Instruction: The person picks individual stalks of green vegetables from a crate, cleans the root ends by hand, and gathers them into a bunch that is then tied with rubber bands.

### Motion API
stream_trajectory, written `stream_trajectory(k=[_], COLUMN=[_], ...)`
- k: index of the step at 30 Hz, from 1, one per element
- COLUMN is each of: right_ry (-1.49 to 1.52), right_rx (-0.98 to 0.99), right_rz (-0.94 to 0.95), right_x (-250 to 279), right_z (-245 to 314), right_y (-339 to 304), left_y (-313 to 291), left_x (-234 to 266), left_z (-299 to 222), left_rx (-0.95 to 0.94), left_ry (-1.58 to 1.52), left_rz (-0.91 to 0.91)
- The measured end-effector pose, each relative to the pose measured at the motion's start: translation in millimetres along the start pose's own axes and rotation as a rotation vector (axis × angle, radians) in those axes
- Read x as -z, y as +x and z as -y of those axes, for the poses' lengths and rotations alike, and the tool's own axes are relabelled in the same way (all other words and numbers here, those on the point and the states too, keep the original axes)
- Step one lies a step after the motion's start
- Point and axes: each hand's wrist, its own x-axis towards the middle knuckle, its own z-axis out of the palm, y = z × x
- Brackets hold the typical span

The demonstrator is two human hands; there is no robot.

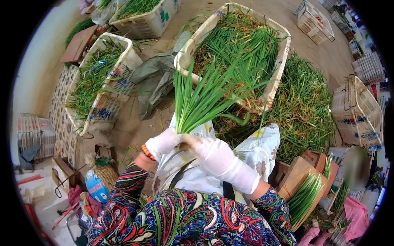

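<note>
My left hand is closed round the base of the bunch of green leaves, upright above my apron. My right hand pinches the root ends beside it. I'd grip firmly, keeping the bases level.

Two white-gloved hands are seen, the left hand and the right hand, with one bunch of green leaves between them. Three crates filled with greens (all pale plastic) are counted: nearest, left, far.
</note>
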Motion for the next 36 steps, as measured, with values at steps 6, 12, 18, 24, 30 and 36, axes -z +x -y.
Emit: stream_trajectory(k=[6, 12, 18, 24, 30, 36], right_ry=[-0.233, -0.310, 0.055, 0.030, 0.023, -0.077], right_rx=[0.596, 0.579, 0.209, -0.221, -0.826, -1.588], right_rz=[-0.373, -0.278, -0.081, -0.306, -0.372, -1.102], right_x=[-60.0, -14.3, 16.9, 43.7, 46.3, 33.6], right_z=[30.0, 16.9, -14.5, 17.8, 60.2, 33.5], right_y=[61.8, 39.8, -31.2, -169.4, -292.0, -441.0], left_y=[-84.3, -130.5, -113.3, -31.3, 41.1, 127.0], left_x=[36.7, 12.2, 5.2, -53.9, -117.9, -157.1], left_z=[-25.4, -43.1, -64.5, -119.0, -141.5, -161.2], left_rx=[0.374, 0.232, 0.332, 0.609, 0.501, -0.106], left_ry=[0.545, 0.016, -0.052, 0.442, 0.718, 0.559], left_rz=[0.163, 0.161, 0.318, 0.742, 0.866, 0.441])
